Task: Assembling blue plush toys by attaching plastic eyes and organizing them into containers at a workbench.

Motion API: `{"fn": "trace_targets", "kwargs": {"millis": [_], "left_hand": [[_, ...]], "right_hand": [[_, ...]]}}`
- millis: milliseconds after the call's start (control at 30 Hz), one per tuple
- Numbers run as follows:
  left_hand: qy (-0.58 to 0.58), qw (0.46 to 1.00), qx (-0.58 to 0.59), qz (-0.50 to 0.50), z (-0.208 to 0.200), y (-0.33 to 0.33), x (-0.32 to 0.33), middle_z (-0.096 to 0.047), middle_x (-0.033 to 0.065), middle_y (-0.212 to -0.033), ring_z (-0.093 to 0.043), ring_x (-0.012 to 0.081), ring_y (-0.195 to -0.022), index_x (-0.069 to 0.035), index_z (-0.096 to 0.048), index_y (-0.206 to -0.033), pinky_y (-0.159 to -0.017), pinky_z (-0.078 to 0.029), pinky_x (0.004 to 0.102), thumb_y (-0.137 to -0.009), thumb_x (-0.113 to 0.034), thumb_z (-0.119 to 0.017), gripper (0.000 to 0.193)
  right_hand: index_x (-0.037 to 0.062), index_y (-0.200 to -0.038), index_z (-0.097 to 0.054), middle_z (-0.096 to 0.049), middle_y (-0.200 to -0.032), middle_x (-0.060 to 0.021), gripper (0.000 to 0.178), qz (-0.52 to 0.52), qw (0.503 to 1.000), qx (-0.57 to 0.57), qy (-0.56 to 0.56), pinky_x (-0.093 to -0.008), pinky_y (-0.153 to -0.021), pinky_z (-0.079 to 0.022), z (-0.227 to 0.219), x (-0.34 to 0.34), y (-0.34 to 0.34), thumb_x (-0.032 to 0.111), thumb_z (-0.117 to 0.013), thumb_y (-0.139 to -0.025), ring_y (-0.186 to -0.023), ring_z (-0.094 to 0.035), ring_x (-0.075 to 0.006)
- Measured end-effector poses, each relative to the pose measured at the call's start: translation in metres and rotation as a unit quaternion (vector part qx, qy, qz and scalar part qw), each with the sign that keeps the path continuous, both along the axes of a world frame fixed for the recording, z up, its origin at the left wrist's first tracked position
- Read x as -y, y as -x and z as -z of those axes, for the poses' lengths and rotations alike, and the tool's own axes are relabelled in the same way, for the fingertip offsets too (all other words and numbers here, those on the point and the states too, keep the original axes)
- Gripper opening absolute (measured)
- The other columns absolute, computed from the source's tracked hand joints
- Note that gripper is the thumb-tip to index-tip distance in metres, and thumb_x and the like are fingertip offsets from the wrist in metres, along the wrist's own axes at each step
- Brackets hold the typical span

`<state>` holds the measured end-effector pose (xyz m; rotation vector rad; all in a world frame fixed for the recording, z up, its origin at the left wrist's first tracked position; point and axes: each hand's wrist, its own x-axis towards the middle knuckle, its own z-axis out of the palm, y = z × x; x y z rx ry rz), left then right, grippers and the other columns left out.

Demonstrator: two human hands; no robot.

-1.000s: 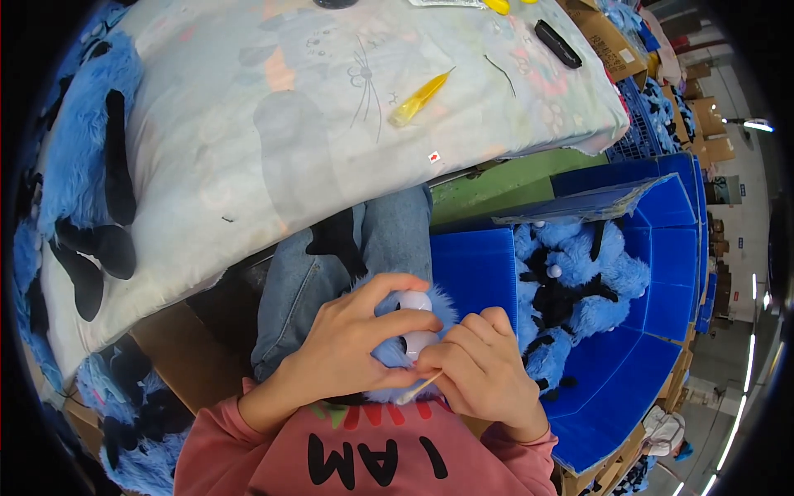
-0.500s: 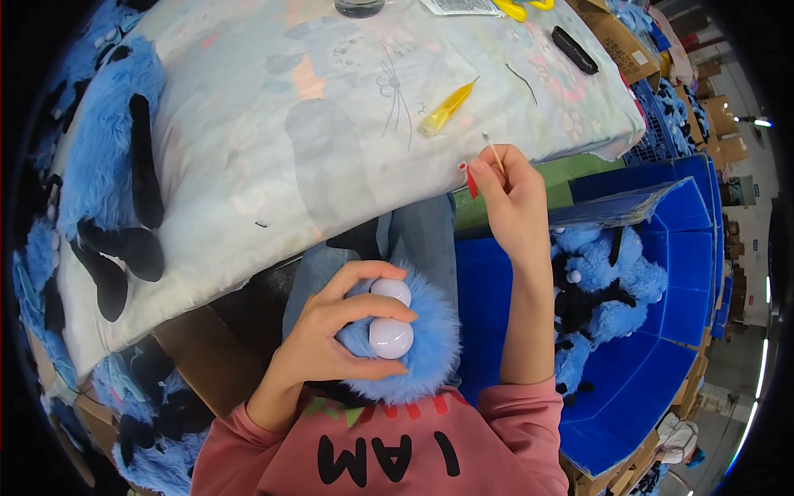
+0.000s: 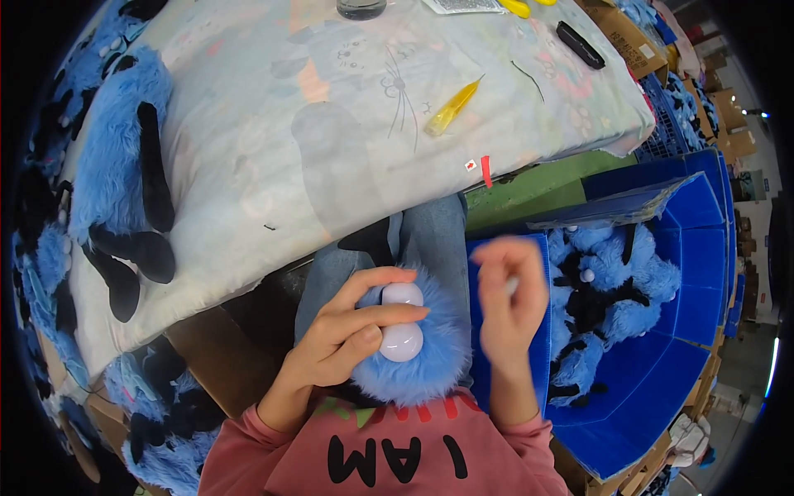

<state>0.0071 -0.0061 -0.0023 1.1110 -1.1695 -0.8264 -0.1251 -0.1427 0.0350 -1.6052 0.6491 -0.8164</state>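
Two bare hands are working over the person's lap, just below the edge of a table draped in a pale printed cloth [image 3: 248, 190]. The left hand [image 3: 343, 343] is wrapping around a round blue fluffy plush piece [image 3: 430, 364], thumb and fingers curling over its two glossy white dome-shaped eyes [image 3: 401, 331]; that clasp is keeping the soft piece steady and turned face-up on the denim-clad lap, just in front of the pink sweatshirt. The right hand [image 3: 509, 293] is hanging in the air just beside the plush, apart from it, and is blurring with motion; its fingers are looking bunched together as if pinching something thin, but whether anything is between them I cannot tell.

To the person's right, a deep blue plastic bin [image 3: 653, 397] is sitting close against the knee, holding a heap of similar blue and black plush pieces [image 3: 608, 285] within easy reach of that hand. More blue and black furry pieces [image 3: 116, 165] are lying along the left edge of the table, well apart from the hands. Farther up the cloth, a yellow pointed tool [image 3: 451, 109], a black oblong object [image 3: 581, 45] and the base of a clear glass [image 3: 361, 8] are resting out of the way of the lap work.
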Motion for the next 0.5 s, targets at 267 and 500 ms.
{"fn": "trace_targets", "kwargs": {"millis": [267, 500], "left_hand": [[-0.070, 0.992, -0.106, -0.022, -0.010, 0.029, -0.017, -0.041, 0.0196, -0.128, -0.045, 0.0283, -0.112, -0.003, -0.043, -0.124, -0.098, -0.031, 0.0406, -0.068, -0.017, -0.069, 0.063], [0.139, 0.985, 0.069, 0.071, -0.018, 0.033, -0.022, -0.047, 0.0138, -0.124, -0.047, 0.0277, -0.110, -0.009, -0.045, -0.115, -0.102, -0.026, 0.0424, -0.066, -0.022, -0.073, 0.058]], "right_hand": [[0.0058, -0.086, -0.055, -0.044, -0.067, -0.0002, 0.016, 0.023, 0.998, 0.054, 0.035, -0.0220, -0.053, -0.032, 0.032, -0.069, 0.047, 0.017, -0.062, -0.077, -0.053, -0.035, -0.0098], [0.0086, -0.077, -0.051, -0.043, -0.060, -0.0014, 0.016, 0.059, 0.925, 0.374, 0.025, -0.0261, -0.050, -0.036, 0.018, -0.084, 0.057, 0.021, -0.051, -0.086, -0.045, -0.036, -0.0108]]}}
